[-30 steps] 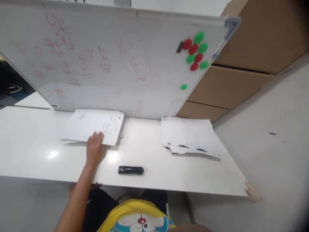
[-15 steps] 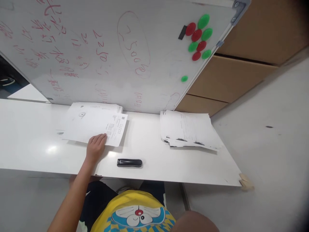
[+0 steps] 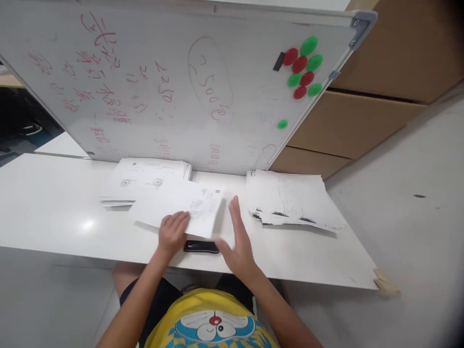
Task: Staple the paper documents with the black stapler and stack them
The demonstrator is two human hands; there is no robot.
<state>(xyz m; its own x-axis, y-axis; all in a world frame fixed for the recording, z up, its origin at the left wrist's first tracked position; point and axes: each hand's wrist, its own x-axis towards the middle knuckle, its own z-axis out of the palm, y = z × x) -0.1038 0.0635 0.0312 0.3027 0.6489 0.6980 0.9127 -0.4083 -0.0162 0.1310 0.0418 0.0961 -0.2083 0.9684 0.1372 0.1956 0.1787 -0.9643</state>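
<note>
Left hand point(image 3: 174, 232) clamped on the near edge of a white sheet point(image 3: 170, 205), fingers close together on top of the paper; thumb hidden from this angle. Right hand point(image 3: 242, 251) empty, spread wide, thumb well apart from the fingers; it stands just off the sheet's right end, a gap between them.

Sheet lies aslant in front of me, its far left part overlapping the left paper stack point(image 3: 154, 166), its right end out over the table point(image 3: 54, 208); mostly bare white on the left and middle; print bunched toward the right end, small grey blocks and rows of tiny marks; a little dark square sits near the far right corner; wording too small to read; a soft shadow runs along the right edge.

Black stapler-like tool point(image 3: 201, 247) lies on the table, just beyond the sheet's near right corner on my side, between my two hands; left stack shows round line drawings on top, edges uneven; right paper stack point(image 3: 286, 195) is ragged too, black smudges along its near edge; whiteboard point(image 3: 250, 72) with red writing stands behind both stacks.
</note>
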